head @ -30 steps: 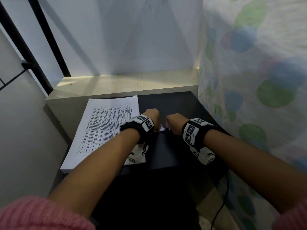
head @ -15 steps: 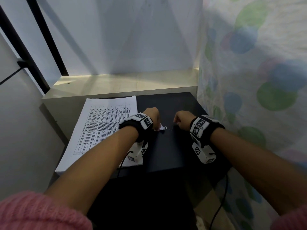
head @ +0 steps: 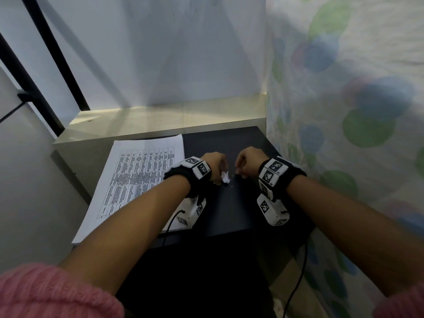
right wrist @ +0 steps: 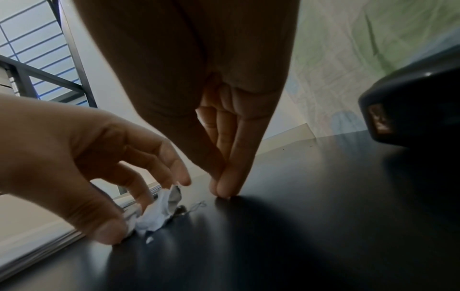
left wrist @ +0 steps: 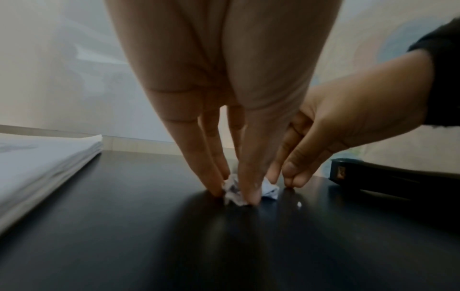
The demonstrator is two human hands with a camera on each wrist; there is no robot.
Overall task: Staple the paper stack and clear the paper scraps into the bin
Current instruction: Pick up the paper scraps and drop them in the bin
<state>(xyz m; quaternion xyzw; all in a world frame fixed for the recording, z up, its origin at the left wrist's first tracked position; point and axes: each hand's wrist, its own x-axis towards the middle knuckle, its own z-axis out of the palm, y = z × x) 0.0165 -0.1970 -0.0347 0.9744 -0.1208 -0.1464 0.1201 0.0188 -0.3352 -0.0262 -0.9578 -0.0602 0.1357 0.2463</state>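
Observation:
A small heap of crumpled white paper scraps [head: 225, 177] [left wrist: 234, 190] [right wrist: 159, 212] lies on the black table [head: 229, 210]. My left hand [head: 215, 166] stands over the heap, and its fingertips [left wrist: 248, 195] pinch the scraps against the tabletop. Just to the right, my right hand [head: 247, 164] has thumb and finger pressed together [right wrist: 224, 189] on the table, with nothing visible between them. The printed paper stack [head: 137, 180] [left wrist: 37, 157] lies left of the hands. A black stapler [left wrist: 373, 177] [right wrist: 410, 110] sits to the right. No bin is in view.
A tiny white fleck [left wrist: 299, 204] and a thin thread-like bit [right wrist: 198, 205] lie on the table near the heap. A pale ledge [head: 160, 120] runs behind the table, a patterned cloth [head: 344, 111] hangs on the right, and a wall stands on the left.
My right hand drew away to the right from the left hand, then settled with its fingertips pinched on the table. My left hand stayed on the scraps.

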